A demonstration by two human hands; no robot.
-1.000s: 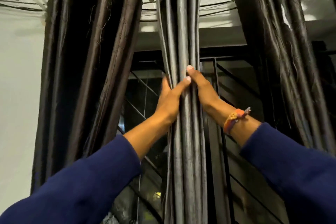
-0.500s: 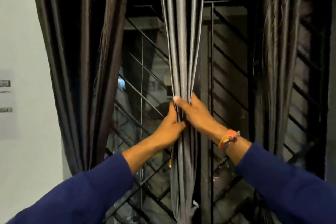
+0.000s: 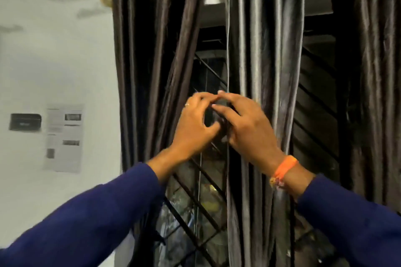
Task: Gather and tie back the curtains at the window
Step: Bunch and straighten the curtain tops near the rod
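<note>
Two hands, left (image 3: 195,128) and right (image 3: 245,125), grips unclear, before window grille (image 3: 201,199); grey curtain (image 3: 260,50) beside.

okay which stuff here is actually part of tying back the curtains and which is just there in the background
Part of the job: grey middle curtain, dark left curtain, dark right curtain, left hand, right hand.

Just background: wall papers, black wall box, window grille, orange wristband.

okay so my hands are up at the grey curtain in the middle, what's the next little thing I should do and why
Probably close both hands around the shiny grey pleated middle curtain again. The left hand and right hand sit at its left edge with fingers spread and fingertips meeting, gripping no fabric as far as the blurred view shows. The curtain hangs loose, with no tie around it.
</note>
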